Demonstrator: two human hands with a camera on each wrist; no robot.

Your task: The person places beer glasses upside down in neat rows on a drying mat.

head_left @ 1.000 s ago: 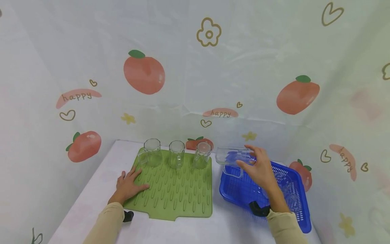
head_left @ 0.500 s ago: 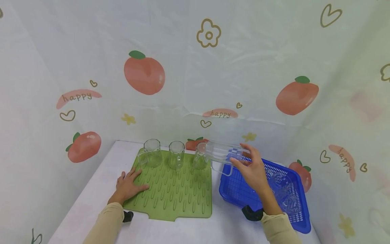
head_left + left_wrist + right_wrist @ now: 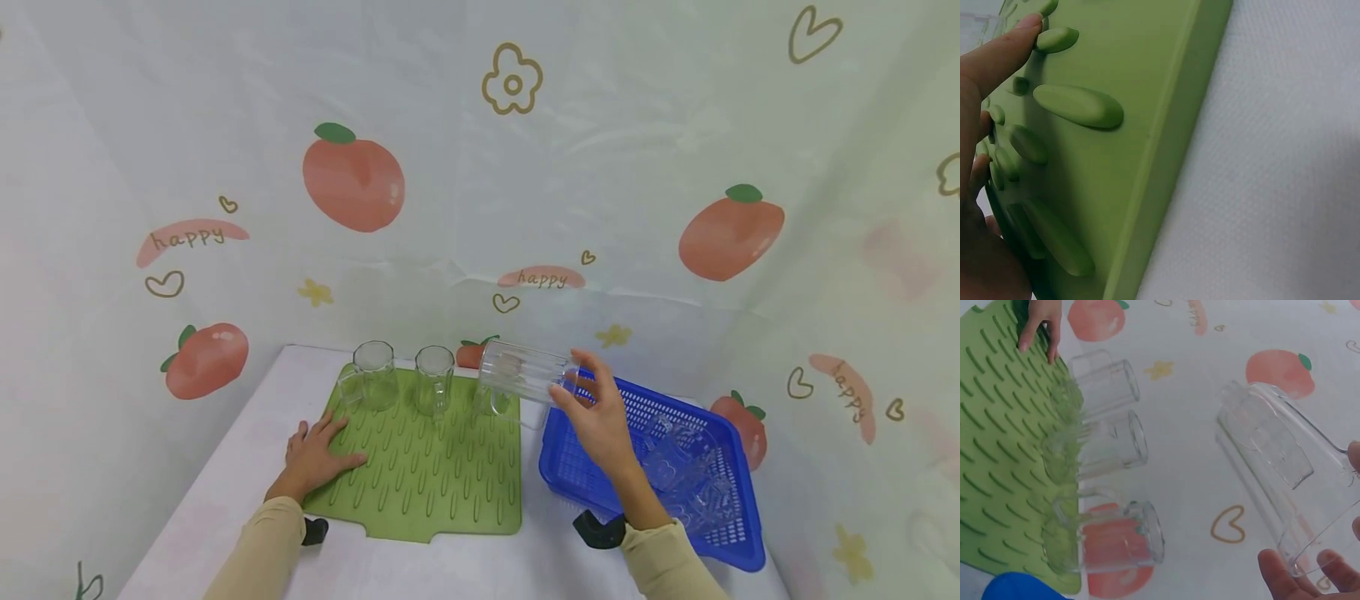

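Observation:
My right hand [image 3: 600,417] grips a clear glass mug [image 3: 521,371] near one end, fingers and thumb around it. The mug lies almost sideways in the air at the mat's back right corner, handle hanging below. In the head view it overlaps a standing mug there, which the right wrist view shows as the nearest mug [image 3: 1110,544] of three in a row. The other two are a left mug [image 3: 381,383] and a middle mug [image 3: 433,383], upright along the back of the green ridged mat [image 3: 427,475]. My left hand [image 3: 311,458] rests with spread fingers on the mat's left edge.
A blue plastic basket [image 3: 573,483] stands right of the mat, under my right forearm, with more clear glassware [image 3: 686,467] inside. Behind the white table [image 3: 450,575] hangs a fruit-print curtain [image 3: 450,192].
My right hand has carried the glass mug left from above the basket to the mat's back right corner, its far end tipping slightly upward. The left hand stays put.

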